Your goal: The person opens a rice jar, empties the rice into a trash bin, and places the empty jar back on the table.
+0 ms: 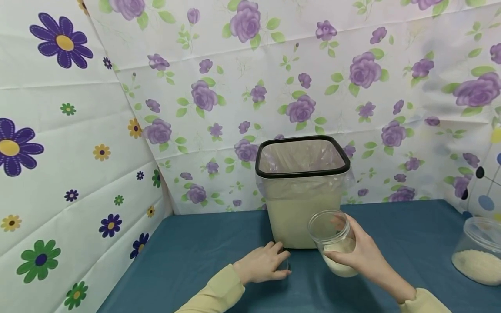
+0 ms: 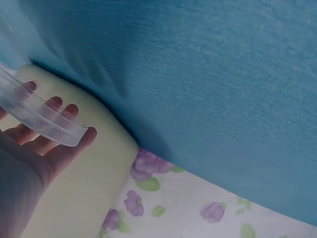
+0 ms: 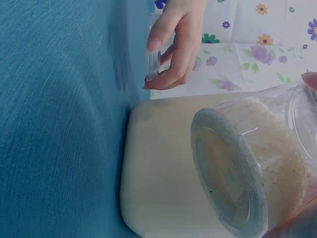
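Right grip (image 1: 361,250) wraps jar (image 3: 252,153) | points up-left, long axis tilted | left grip (image 1: 260,263) pinches lid (image 2: 42,115)

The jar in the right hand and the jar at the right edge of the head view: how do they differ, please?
The held jar is tilted above the blue table in the right hand; the edge jar rests on that table. The held jar looks narrower, the edge jar wider. Both are clear and hold pale grains.
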`<state>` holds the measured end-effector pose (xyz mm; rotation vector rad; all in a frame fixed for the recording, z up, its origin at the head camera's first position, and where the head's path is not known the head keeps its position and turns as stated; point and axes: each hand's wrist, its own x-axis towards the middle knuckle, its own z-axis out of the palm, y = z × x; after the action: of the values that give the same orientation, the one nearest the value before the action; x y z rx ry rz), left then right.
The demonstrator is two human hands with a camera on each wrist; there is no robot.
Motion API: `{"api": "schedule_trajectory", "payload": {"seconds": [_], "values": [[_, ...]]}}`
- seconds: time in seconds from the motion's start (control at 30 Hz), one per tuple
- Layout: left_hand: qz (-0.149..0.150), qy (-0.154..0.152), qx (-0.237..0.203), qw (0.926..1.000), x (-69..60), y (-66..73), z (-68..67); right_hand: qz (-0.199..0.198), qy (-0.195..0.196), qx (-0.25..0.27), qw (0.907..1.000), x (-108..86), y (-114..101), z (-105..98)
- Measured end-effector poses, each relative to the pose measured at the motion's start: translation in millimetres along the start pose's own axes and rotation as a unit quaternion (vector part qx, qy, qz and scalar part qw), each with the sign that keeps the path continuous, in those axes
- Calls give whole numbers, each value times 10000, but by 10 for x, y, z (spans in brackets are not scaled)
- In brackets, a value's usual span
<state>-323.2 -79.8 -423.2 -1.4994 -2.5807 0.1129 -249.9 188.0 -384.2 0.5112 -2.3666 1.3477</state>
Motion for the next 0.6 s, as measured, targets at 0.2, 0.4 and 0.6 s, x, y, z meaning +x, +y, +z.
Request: {"api": "schedule_trajectory", "payload": {"seconds": [0.2, 0.4, 0.6], "values": [[-116, -38, -6, 9999, -6, -19, 26, -28, 6, 2, 10000, 5, 32, 1], [-248, -362, 36, 9990, -16, -16, 56, 5, -9, 5, 10000, 10, 49, 2], [-387, -679, 94, 9969, -37, -28, 115, -33, -21, 5, 10000, 7, 50, -7]]}}
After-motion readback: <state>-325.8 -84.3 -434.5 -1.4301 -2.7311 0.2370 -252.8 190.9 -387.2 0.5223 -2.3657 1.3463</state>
